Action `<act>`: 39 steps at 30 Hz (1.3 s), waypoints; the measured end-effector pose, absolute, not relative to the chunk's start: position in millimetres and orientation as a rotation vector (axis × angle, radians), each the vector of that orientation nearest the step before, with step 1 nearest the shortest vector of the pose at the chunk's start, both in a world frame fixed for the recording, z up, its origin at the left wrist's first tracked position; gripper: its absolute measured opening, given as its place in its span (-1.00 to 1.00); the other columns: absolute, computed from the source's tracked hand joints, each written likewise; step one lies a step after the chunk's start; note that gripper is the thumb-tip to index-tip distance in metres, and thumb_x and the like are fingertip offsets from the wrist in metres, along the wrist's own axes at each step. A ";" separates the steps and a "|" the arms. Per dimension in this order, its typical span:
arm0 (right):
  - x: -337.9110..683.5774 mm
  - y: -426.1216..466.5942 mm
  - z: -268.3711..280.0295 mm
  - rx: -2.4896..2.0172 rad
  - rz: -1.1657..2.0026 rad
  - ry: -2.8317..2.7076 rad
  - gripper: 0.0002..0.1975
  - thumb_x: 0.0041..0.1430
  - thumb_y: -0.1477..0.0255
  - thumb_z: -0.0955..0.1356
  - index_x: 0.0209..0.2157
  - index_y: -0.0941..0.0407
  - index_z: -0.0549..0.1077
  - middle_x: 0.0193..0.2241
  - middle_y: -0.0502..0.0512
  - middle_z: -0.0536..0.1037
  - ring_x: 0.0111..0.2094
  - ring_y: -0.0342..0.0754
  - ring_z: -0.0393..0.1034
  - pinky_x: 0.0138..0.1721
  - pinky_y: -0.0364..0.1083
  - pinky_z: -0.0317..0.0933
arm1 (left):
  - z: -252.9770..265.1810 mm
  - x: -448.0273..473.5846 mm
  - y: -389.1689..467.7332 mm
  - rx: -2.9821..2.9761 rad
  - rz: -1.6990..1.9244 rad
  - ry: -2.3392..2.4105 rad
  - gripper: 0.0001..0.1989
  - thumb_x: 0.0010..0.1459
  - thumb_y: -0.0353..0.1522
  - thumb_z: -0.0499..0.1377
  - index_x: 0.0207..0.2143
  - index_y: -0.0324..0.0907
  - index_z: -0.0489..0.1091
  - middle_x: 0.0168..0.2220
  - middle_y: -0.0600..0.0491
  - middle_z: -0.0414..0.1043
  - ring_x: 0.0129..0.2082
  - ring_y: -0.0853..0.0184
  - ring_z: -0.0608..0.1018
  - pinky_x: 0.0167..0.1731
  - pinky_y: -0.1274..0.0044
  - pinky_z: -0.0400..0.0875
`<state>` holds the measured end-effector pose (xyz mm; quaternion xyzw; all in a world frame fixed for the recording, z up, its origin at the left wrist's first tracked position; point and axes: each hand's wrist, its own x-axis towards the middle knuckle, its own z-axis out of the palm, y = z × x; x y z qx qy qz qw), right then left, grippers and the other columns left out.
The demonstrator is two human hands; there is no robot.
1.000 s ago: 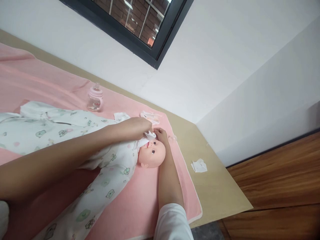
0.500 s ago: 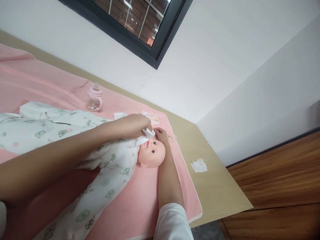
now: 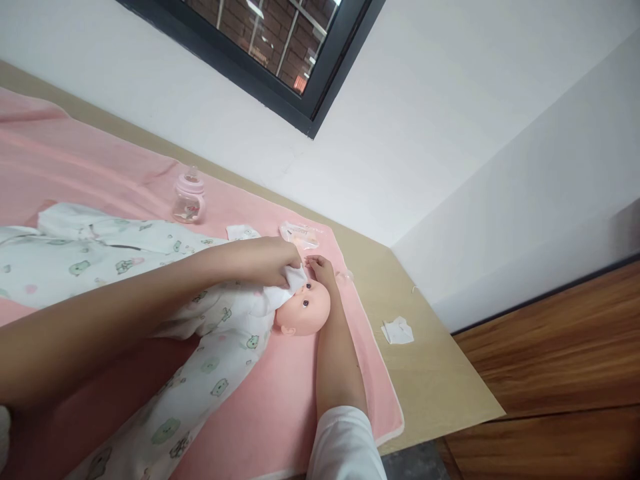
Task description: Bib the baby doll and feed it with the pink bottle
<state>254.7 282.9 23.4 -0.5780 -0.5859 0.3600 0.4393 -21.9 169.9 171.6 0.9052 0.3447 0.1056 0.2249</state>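
Note:
On its back on the pink blanket (image 3: 280, 393) lies a baby doll (image 3: 303, 313) in a white sleepsuit (image 3: 220, 347) with green animal prints. My left hand (image 3: 273, 260) reaches in from the left, closed around a white wipe (image 3: 294, 275). The wipe covers the doll's mouth and chin, while both of its eyes show. My right hand (image 3: 321, 268) is on the far side of the head, fingers stretched out and apart from the wipe. Its forearm runs past the top of the doll's head.
A baby bottle (image 3: 190, 197) with a pink collar and handle stands beyond the sleepsuit. Behind my hands lie a clear packet (image 3: 300, 235) and a folded white piece (image 3: 243, 232). A crumpled wipe (image 3: 399, 330) rests on the wooden tabletop (image 3: 440, 373), below a dark-framed window (image 3: 310, 113).
My left hand has moved slightly down toward the doll's face, and the wipe now covers the mouth that showed before. My right hand has hardly moved.

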 end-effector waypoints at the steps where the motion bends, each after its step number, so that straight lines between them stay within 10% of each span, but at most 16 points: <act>1: 254.8 282.6 23.7 -1.437 0.895 -1.459 -0.83 0.02 0.39 0.34 -0.33 0.11 0.53 -0.29 0.10 0.63 -0.24 -0.07 0.48 -0.04 -0.04 0.33 | 169.9 -20.4 170.3 2.498 0.288 0.948 -0.88 0.00 -0.41 0.15 -0.53 -0.17 0.23 -0.49 0.04 0.39 -0.49 0.30 0.39 -0.50 0.50 0.08; 11: 255.7 284.1 21.8 -1.424 0.912 -1.442 -0.82 0.00 0.37 0.35 -0.33 0.11 0.53 -0.28 0.09 0.64 -0.25 -0.08 0.48 -0.07 -0.05 0.34 | 167.8 -15.0 164.0 2.461 0.254 0.917 -0.79 -0.07 -0.52 0.11 -0.59 -0.18 0.07 -0.60 0.13 0.06 -0.55 0.39 0.16 -0.53 0.49 0.00; 39: 253.7 281.7 25.5 -1.447 0.891 -1.455 -0.82 0.02 0.40 0.32 -0.34 0.12 0.54 -0.24 0.11 0.63 -0.24 -0.08 0.49 -0.04 -0.04 0.33 | 168.8 -20.0 167.5 2.547 0.388 0.973 -0.75 -0.07 -0.55 0.08 -0.59 -0.17 0.03 -0.61 0.10 0.11 -0.56 0.37 0.16 -0.50 0.46 -0.05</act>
